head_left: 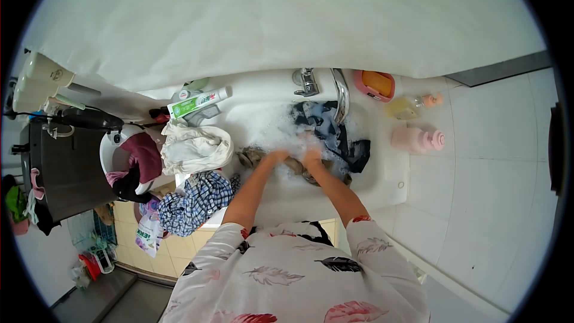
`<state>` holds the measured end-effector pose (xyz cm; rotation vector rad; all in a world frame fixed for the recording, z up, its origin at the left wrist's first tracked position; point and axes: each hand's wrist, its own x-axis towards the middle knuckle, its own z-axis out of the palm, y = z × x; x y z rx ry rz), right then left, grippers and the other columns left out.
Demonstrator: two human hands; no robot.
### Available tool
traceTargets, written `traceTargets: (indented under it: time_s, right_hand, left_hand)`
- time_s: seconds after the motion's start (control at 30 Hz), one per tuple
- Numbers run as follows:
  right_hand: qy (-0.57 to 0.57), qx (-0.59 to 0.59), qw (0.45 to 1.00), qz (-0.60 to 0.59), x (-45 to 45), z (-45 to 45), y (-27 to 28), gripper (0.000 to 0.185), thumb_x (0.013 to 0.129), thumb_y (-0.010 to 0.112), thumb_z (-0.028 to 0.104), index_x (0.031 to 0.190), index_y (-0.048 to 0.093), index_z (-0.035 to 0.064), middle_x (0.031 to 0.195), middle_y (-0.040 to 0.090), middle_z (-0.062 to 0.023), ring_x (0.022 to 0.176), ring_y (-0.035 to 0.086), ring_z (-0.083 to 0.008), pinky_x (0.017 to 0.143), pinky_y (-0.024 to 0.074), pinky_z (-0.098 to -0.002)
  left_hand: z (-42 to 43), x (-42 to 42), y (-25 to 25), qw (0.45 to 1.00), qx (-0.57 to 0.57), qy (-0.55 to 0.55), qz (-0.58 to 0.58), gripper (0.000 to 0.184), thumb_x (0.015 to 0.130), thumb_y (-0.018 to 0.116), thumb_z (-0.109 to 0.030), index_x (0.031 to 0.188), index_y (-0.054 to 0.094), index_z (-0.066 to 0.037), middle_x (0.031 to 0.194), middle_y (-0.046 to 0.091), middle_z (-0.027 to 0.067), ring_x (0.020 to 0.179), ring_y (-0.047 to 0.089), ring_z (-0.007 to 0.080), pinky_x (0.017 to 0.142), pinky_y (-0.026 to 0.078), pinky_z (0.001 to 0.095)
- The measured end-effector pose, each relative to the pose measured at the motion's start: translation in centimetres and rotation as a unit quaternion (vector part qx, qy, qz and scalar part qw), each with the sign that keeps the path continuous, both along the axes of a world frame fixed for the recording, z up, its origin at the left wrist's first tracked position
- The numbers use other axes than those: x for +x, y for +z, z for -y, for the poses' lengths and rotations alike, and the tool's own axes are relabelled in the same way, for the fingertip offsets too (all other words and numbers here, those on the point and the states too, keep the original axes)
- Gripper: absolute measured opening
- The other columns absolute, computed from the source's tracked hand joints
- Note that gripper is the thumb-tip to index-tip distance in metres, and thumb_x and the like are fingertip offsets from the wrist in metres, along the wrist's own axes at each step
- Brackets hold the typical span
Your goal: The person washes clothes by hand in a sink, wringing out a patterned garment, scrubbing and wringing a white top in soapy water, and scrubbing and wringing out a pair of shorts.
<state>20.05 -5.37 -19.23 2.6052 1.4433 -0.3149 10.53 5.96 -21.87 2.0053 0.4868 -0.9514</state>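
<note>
While the head view looks down into a white basin [391, 182], both bare hands reach into it, low among the white suds [266, 128]. The left hand [276, 157] rests on a wet brown cloth [250, 157] that lies across the near part of the basin, and the right hand [311, 154] sits just beside it, over the same cloth. Foam and bunched fabric hide the fingers of both, so I cannot tell whether they are spread or pinching the cloth. Beyond the right hand and to its right, a dark garment [357, 154] lies partly under the foam, stretching from below the chrome spout [342, 98] towards the basin's right side. A chrome tap handle [307, 84] stands on the far rim, left of the spout. At the right of the basin are a pink soap dish [359, 81] with an orange bar [378, 85], a bottle of yellow liquid [402, 107] and a pink bottle [415, 139]. To the left, a white and green tube [194, 104] lies near a heaped white cloth [194, 148], with a blue checked garment [194, 203] bunched nearer the person. Farther left, maroon fabric [142, 154] hangs over the edge of a white container [107, 158].
</note>
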Motion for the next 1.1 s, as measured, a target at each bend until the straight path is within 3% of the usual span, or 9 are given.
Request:
traceTargets:
  time_s: [0.17,0.37,0.43,0.47,0.53,0.6,0.77,0.97,1.1]
  right_hand:
    - [-0.186,0.02,0.967,-0.17,2.8,-1.7,-7.9,0.029,0.077,0.046,0.026,0.099,0.057,0.0101,0.103,0.056,-0.0117,0.098,0.051,-0.0291,0.082,0.0382,-0.0392]
    - [0.061,-0.168,0.984,0.003,6.6,-1.6,-24.9,0.042,0.081,0.042,0.031,0.114,0.05,0.0057,0.122,0.042,-0.0155,0.117,0.034,-0.0306,0.096,0.021,-0.0487]
    - [0.041,-0.192,0.978,-0.065,5.7,-2.5,-10.8,0.043,0.079,0.043,0.029,0.113,0.05,0.0047,0.121,0.043,-0.0174,0.115,0.037,-0.0304,0.095,0.0246,-0.0462]
    - [0.029,-0.204,0.974,-0.098,5.1,-3.0,-2.8,0.043,0.078,0.044,0.029,0.113,0.05,0.0041,0.12,0.043,-0.0184,0.114,0.039,-0.0303,0.095,0.0264,-0.045]
    - [-0.014,-0.16,0.975,-0.151,4.2,-3.4,2.9,0.046,0.075,0.049,0.029,0.114,0.048,0.0041,0.115,0.047,-0.0188,0.11,0.042,-0.0307,0.091,0.0313,-0.0421]
    - [-0.056,-0.121,0.97,-0.202,3.0,-2.8,6.7,0.05,0.072,0.053,0.029,0.115,0.045,0.0041,0.11,0.051,-0.0191,0.107,0.045,-0.0311,0.087,0.0361,-0.0392]
    - [-0.171,0.185,0.918,-0.308,0.7,0.9,5.5,0.062,0.059,0.067,0.032,0.107,0.042,0.0023,0.108,0.05,-0.0218,0.097,0.05,-0.0364,0.082,0.0397,-0.0381]
    - [-0.141,0.261,0.912,-0.284,-1.4,3.0,10.7,0.065,0.061,0.067,0.028,0.114,0.039,0.0021,0.103,0.051,-0.0207,0.095,0.049,-0.0328,0.08,0.0398,-0.0371]
    - [-0.137,0.283,0.898,-0.307,-2.0,3.8,15.4,0.048,0.06,0.066,0.022,0.098,0.044,0.0022,0.087,0.053,-0.0189,0.082,0.053,-0.0314,0.07,0.0413,-0.0366]
  left_hand:
    - [0.0,0.3,-4.6,0.997,0.053,-0.049,0.026,0.052,0.075,0.05,-0.026,0.121,0.037,-0.004,0.105,0.053,0.0199,0.098,0.05,0.0338,0.084,0.038,0.0368]
    - [-0.6,-1.0,-21.3,0.951,0.142,-0.178,0.207,0.048,0.076,0.047,-0.022,0.12,0.04,-0.004,0.105,0.053,0.0204,0.099,0.049,0.0339,0.085,0.037,0.039]
    - [-2.2,-1.1,-24.2,0.867,0.207,-0.304,0.337,0.046,0.076,0.046,-0.021,0.119,0.04,-0.004,0.105,0.053,0.0206,0.099,0.048,0.0339,0.085,0.037,0.0398]
    - [-1.1,-0.7,-21.7,0.92,0.224,-0.174,0.271,0.049,0.076,0.046,-0.017,0.122,0.035,-0.004,0.105,0.052,0.0213,0.098,0.049,0.0348,0.084,0.038,0.0402]
    - [0.9,0.3,1.9,0.945,0.23,0.154,0.176,0.057,0.075,0.045,-0.011,0.127,0.025,-0.004,0.105,0.051,0.0227,0.096,0.05,0.0366,0.082,0.039,0.0411]
    - [1.6,-0.6,7.3,0.922,0.19,0.283,0.182,0.056,0.076,0.043,-0.009,0.128,0.024,-0.005,0.106,0.05,0.0239,0.098,0.048,0.0383,0.084,0.037,0.0434]
    - [2.4,-3.1,8.1,0.824,0.183,0.48,0.237,0.055,0.07,0.05,-0.008,0.123,0.032,-0.005,0.102,0.052,0.0234,0.097,0.049,0.0374,0.083,0.039,0.0418]
    - [0.8,-5.1,9.5,0.764,-0.046,0.509,0.395,0.051,0.056,0.065,-0.012,0.103,0.051,0.001,0.097,0.057,0.0146,0.088,0.054,0.025,0.076,0.042,0.0324]
    - [0.1,-4.0,10.6,0.806,0.181,0.496,0.268,0.038,0.057,0.063,-0.01,0.094,0.055,-0.001,0.088,0.059,0.0158,0.082,0.057,0.0289,0.072,0.044,0.0324]
